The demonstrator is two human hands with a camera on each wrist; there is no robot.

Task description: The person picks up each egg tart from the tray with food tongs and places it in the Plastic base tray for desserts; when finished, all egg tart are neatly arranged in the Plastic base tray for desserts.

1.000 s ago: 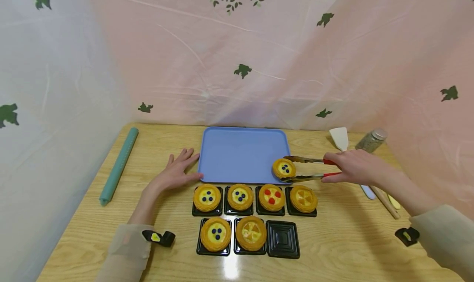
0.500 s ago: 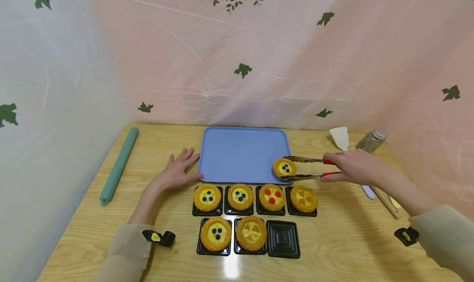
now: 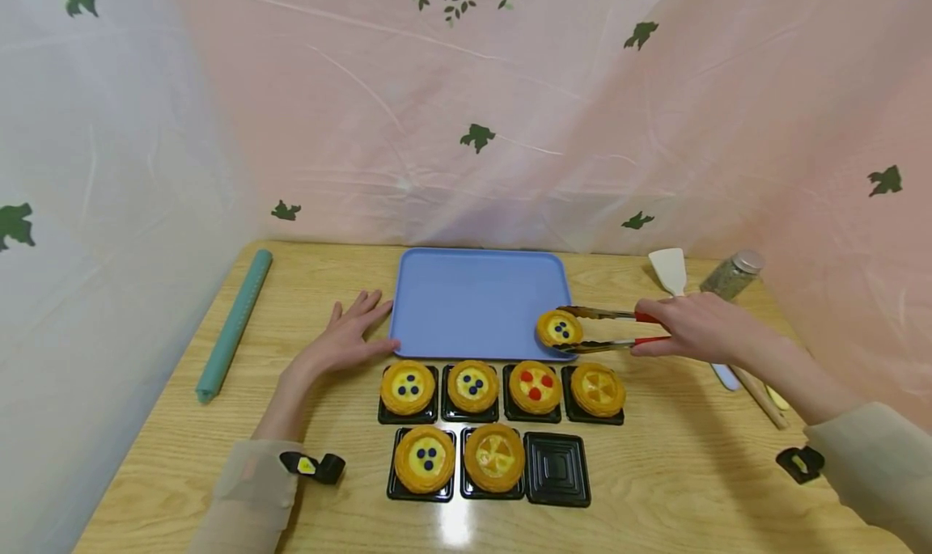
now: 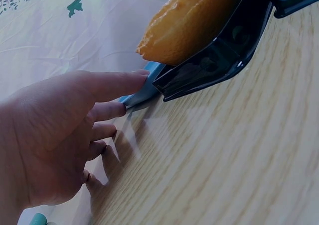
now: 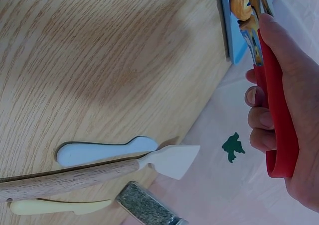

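My right hand [image 3: 692, 324] grips red-handled tongs [image 5: 280, 105], with fingers and thumb wrapped round the handles in the right wrist view. The tongs' tips lie on either side of a blueberry-topped tart [image 3: 559, 328] at the right front corner of the blue tray [image 3: 473, 303]. My left hand [image 3: 353, 334] is spread at the tray's left side. Its thumb and a finger touch the tray's edge, and it holds nothing. In the left wrist view, a tart [image 4: 187, 28] on a black holder [image 4: 214, 60] stands beside the left thumb.
Two rows of black square holders [image 3: 557, 470] stand before the tray, most bearing tarts [image 3: 494, 458]. One front holder is bare. A teal rolled tube [image 3: 235, 325] lies far left. A white spatula [image 3: 669, 271], spreaders [image 5: 104, 153] and a shaker jar [image 3: 731, 275] are at right.
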